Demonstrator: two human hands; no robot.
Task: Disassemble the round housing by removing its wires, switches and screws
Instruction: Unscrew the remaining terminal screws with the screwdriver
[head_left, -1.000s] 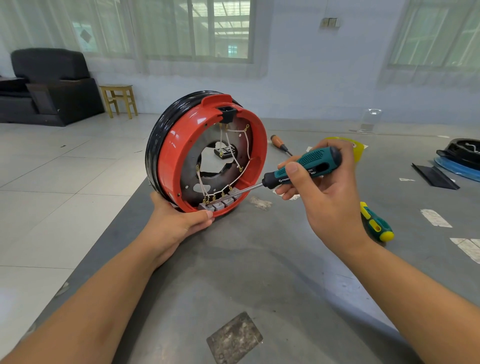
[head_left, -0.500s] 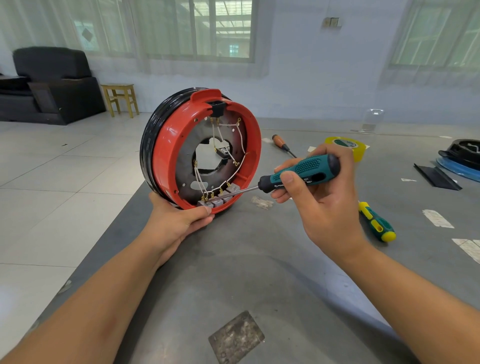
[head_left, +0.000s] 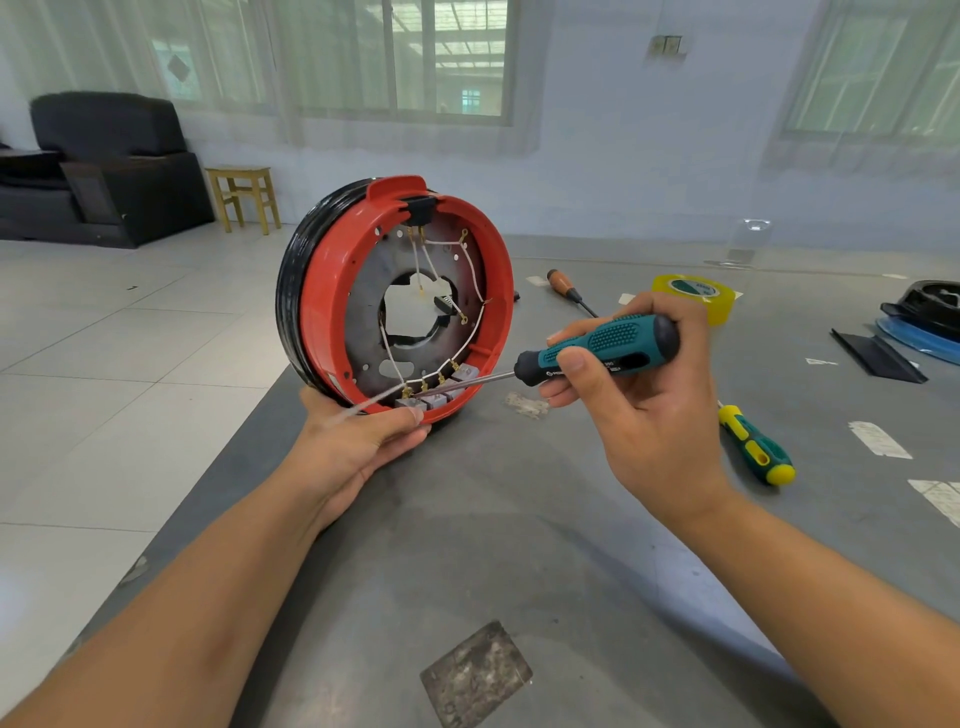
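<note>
Left hand (head_left: 363, 441) cups the bottom rim of the round housing (head_left: 400, 296), thumb curled over the red lip just beside the grey switches (head_left: 436, 395), holding it on edge on the grey table (head_left: 493, 545), open side to the camera. Right hand (head_left: 639, 410) grips the teal-handled screwdriver (head_left: 597, 351); its shaft angles down-left and the tip sits at the switch row near the brass terminals. A loose pale wire end seems to stick out over the left thumb, too blurred to be sure.

Progress, my read: early to mid. White wires (head_left: 467, 291) are strung across the metal plate to several terminals, all the switches I can see sit in the lower rim, and the black connector at the top is in place. Can't tell how many screws are out. Current step looks like freeing the switch terminals; most wiring and all switches remain.

Further back on the table: a green-yellow screwdriver (head_left: 756, 447), a wooden-handled screwdriver (head_left: 569, 288), a yellow tape roll (head_left: 693, 296). Black and blue parts (head_left: 924, 317) lie at the far right.
</note>
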